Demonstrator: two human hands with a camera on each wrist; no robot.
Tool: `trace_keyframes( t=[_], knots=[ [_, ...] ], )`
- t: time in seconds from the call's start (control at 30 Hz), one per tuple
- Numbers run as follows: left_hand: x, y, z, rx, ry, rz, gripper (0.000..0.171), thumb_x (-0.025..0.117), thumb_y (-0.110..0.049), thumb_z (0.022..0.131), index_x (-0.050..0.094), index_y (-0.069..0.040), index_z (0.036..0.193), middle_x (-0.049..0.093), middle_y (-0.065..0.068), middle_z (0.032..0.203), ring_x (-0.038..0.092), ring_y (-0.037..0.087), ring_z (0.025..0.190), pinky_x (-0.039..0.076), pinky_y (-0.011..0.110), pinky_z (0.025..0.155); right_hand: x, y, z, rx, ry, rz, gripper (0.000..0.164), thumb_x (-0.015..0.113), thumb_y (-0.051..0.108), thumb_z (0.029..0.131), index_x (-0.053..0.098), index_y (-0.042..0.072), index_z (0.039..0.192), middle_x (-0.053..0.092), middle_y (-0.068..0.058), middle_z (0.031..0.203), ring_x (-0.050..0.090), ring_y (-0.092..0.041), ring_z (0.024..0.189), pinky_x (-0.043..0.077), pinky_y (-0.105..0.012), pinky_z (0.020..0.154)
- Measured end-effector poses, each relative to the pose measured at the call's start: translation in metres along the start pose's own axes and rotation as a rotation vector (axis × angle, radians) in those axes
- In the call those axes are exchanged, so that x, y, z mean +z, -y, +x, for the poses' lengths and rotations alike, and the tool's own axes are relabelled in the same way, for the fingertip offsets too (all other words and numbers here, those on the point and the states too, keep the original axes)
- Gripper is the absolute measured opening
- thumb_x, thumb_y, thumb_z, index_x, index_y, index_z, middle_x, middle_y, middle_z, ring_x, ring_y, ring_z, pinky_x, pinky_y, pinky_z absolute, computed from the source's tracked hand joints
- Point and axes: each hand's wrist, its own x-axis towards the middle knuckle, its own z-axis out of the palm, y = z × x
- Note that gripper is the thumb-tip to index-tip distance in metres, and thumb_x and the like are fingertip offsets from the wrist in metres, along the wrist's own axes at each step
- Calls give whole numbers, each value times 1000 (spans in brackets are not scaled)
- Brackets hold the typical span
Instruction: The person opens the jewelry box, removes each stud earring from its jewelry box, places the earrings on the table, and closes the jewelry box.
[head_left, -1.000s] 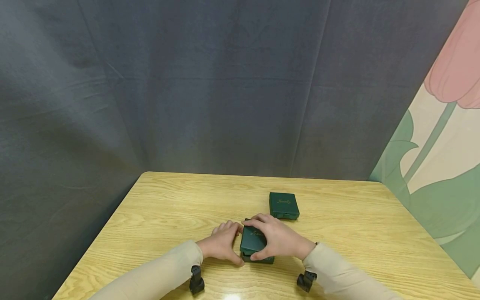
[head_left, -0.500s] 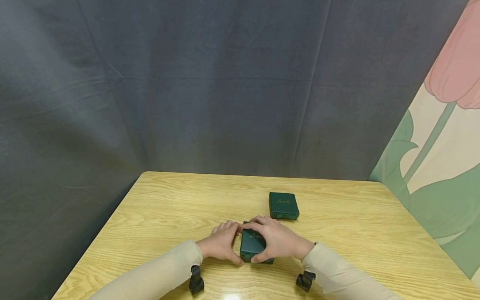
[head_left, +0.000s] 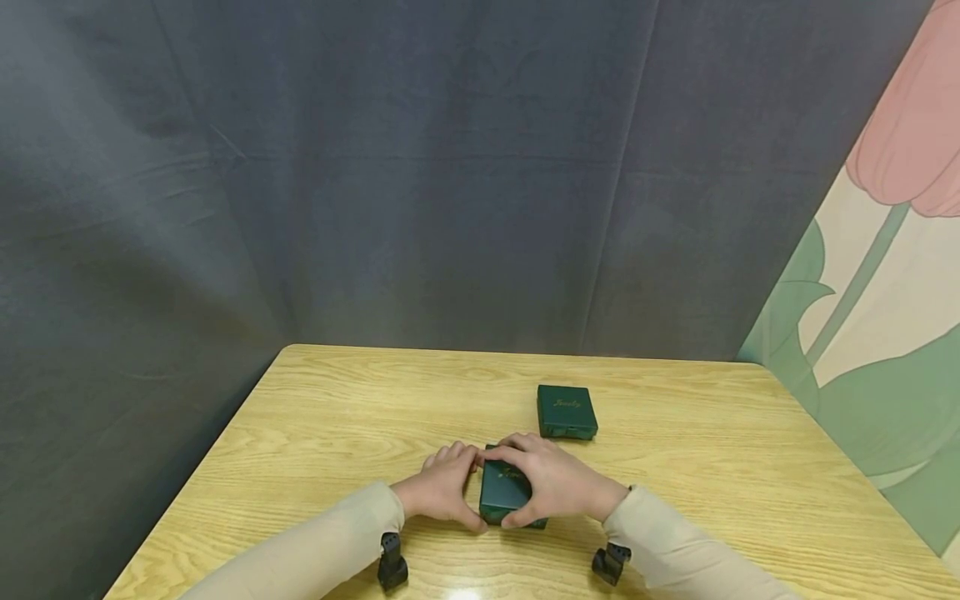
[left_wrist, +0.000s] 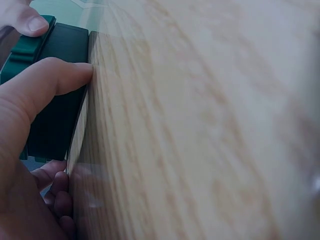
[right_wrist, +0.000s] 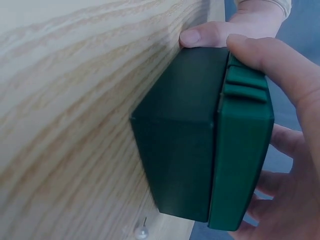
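A small dark green jewelry box (head_left: 501, 493), with gold script on its lid, stands on the table between my two hands. Its lid lies flat on the base; the right wrist view shows only a thin seam below the lid (right_wrist: 242, 155). My left hand (head_left: 442, 490) holds the box at its left side, thumb against the base and fingers toward the back. Over the top reaches my right hand (head_left: 558, 479), gripping the lid with its thumb at the front edge and fingers at the far edge. Part of the lid is hidden under that hand.
Behind the hands, a second green box (head_left: 567, 410) with similar gold script sits shut on the wooden table (head_left: 337, 400). A small pearl-like bead with a thin pin (right_wrist: 142, 232) lies beside the held box. A dark curtain (head_left: 450, 183) hangs behind the table.
The box's lid has come down onto its base, and the gap at the front has gone. My right hand moved slightly down with it; the left hand stayed about still.
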Motion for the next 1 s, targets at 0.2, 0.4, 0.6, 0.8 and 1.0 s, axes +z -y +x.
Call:
trace_keyframes(
  t=[0.2,0.4,0.6,0.8,1.0],
  knots=[
    [-1,0,0,-2,8,-15,73,83,-47,67,46,-20,124,42,-6,107,35,12,93,29,35,84,0,0,0,-5,0,4,82,77,55,73,46,26,143,51,-3,133,52,-23,118,43,-50,96],
    [-1,0,0,-3,11,-12,73,83,-47,67,46,-20,124,42,-6,107,35,13,92,29,35,84,-1,-1,0,-11,1,7,82,77,55,73,47,25,143,51,-3,133,52,-23,117,45,-49,94],
    [0,0,1,-3,6,-7,75,84,-47,66,46,-19,125,42,-6,107,34,12,92,29,34,83,-2,0,-1,1,16,16,82,77,55,73,46,26,144,50,-2,134,51,-22,118,45,-48,94],
    [0,0,1,-8,7,3,78,83,-48,66,46,-19,128,42,-6,110,35,12,94,30,35,85,-2,-1,-1,5,28,24,84,78,55,73,45,26,144,50,-2,135,51,-22,119,44,-47,95],
    [-1,0,1,-13,15,-5,81,83,-48,66,44,-20,132,43,-6,111,36,12,96,31,37,87,0,-4,-1,-25,31,7,86,79,54,73,43,26,146,50,-2,134,51,-23,119,44,-48,96]
  ],
)
